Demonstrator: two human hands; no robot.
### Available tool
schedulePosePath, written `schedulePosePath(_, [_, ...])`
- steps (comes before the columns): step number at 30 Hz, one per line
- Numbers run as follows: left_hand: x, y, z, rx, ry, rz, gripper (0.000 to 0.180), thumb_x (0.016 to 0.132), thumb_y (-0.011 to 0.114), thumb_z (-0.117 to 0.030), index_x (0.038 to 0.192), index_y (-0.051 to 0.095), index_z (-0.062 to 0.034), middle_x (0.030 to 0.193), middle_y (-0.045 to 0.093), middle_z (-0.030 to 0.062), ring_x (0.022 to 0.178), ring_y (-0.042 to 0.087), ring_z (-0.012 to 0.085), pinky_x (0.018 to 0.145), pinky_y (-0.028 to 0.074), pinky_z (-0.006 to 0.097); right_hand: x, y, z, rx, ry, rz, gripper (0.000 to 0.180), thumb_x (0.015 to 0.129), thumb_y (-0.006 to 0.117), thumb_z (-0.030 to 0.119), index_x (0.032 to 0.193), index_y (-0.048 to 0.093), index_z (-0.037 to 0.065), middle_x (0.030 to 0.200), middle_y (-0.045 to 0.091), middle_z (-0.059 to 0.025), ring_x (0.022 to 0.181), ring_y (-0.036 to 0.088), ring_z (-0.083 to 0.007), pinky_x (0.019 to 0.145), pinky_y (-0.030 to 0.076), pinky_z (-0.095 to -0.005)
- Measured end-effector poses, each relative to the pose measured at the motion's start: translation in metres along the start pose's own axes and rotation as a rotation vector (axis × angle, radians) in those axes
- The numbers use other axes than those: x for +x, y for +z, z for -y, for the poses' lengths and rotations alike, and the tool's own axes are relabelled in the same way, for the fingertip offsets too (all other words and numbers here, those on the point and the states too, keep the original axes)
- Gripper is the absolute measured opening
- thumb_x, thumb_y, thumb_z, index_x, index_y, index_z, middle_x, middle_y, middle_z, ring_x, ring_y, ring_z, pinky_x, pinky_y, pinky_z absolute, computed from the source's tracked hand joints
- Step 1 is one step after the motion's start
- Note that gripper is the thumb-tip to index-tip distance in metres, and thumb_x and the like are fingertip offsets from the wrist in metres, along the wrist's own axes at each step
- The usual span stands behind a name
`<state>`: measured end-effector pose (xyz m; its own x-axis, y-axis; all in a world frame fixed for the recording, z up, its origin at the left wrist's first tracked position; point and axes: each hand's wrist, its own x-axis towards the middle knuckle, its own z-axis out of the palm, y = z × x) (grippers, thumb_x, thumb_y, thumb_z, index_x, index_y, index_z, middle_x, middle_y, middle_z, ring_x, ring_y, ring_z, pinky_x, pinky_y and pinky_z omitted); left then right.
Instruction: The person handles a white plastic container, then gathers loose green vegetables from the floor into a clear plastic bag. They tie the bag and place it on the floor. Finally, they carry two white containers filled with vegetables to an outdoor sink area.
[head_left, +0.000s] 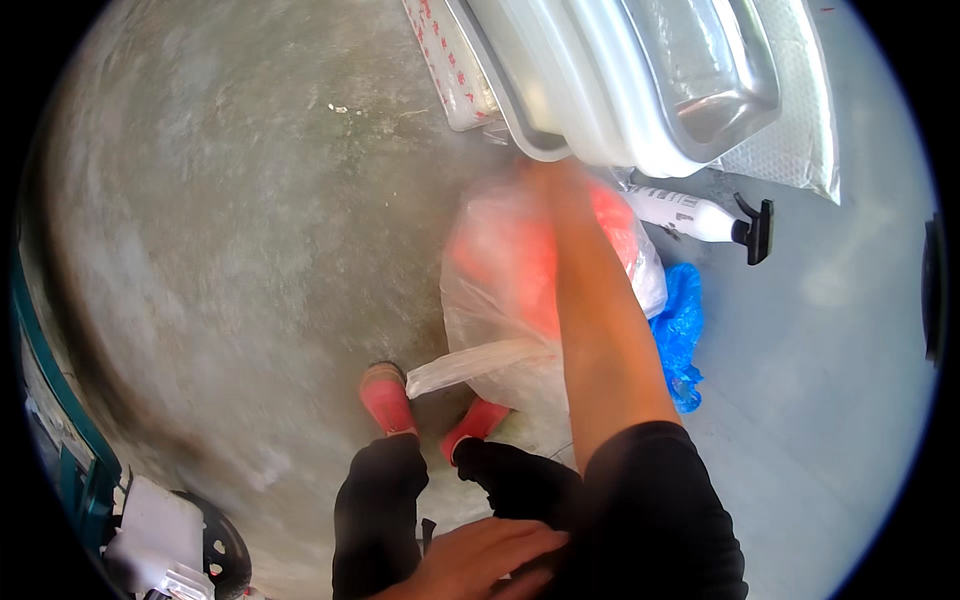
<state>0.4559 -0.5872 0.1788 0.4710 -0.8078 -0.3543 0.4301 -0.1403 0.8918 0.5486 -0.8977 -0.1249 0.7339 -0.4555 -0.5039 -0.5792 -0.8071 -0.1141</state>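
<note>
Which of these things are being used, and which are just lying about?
Apparently in use:
Clear plastic bag with red contents, beneath the right forearm
Stacked containers, where that arm reaches

Apparently lying about:
White spray bottle
Blue plastic bag
Silvery textured sheet

right hand [547, 175] blurred at edge of stacked silvery rectangular trays [620, 130]; bare forearm [605, 310] above translucent plastic bag [500, 370]. left hand [485, 555] beside black trousers [380, 500], fingers loosely extended.
</note>
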Motion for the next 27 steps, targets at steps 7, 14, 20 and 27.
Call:
schedulePosePath(7, [0.011,-0.007,-0.009,-0.007,-0.049,-0.008,0.031,0.072,0.062,-0.001,0.102,0.058,-0.0011,0.092,0.06,0.0142,0.081,0.059,0.026,0.071,0.048,0.031,0.012,0.025,-0.039,-0.006,-0.124,-0.275,0.026,0.073,0.064,0.018,0.095,0.061,0.005,0.1,0.061,-0.0174,0.09,0.059,-0.0287,0.07,0.047,-0.037])
schedulePosePath(14, [0.013,0.044,0.03,-0.038,-0.218,-0.123,0.025,0.076,0.061,0.001,0.101,0.059,-0.0013,0.085,0.059,0.0081,0.066,0.056,0.0106,0.061,0.046,0.022,-0.11,-0.087,-0.035,0.99,0.234,-0.356,0.012,0.069,0.065,0.003,0.081,0.064,0.001,0.075,0.063,-0.0068,0.07,0.059,-0.0123,0.063,0.046,-0.0244])
schedulePosePath(20, [0.028,0.059,0.055,-0.116,-0.176,-0.607,0.012,0.086,0.051,-0.006,0.091,0.059,0.0008,0.08,0.058,0.0029,0.07,0.052,0.007,0.064,0.043,0.021,-0.241,-0.141,-0.045,1.369,0.096,-0.32,0.013,0.069,0.061,-0.007,0.077,0.06,0.003,0.081,0.058,-0.0004,0.073,0.054,-0.0088,0.064,0.044,-0.0229])
schedulePosePath(27, [0.074,0.055,-0.022,-0.101,-0.244,-0.448,0.032,0.084,0.056,-0.025,0.101,0.06,0.002,0.084,0.062,0.0058,0.072,0.052,0.0087,0.061,0.042,0.024,-0.333,-0.178,-0.017,0.769,-0.536,-0.362,0.021,0.061,0.056,-0.011,0.075,0.061,0.004,0.082,0.055,-0.0075,0.077,0.054,-0.0217,0.063,0.044,-0.0286])
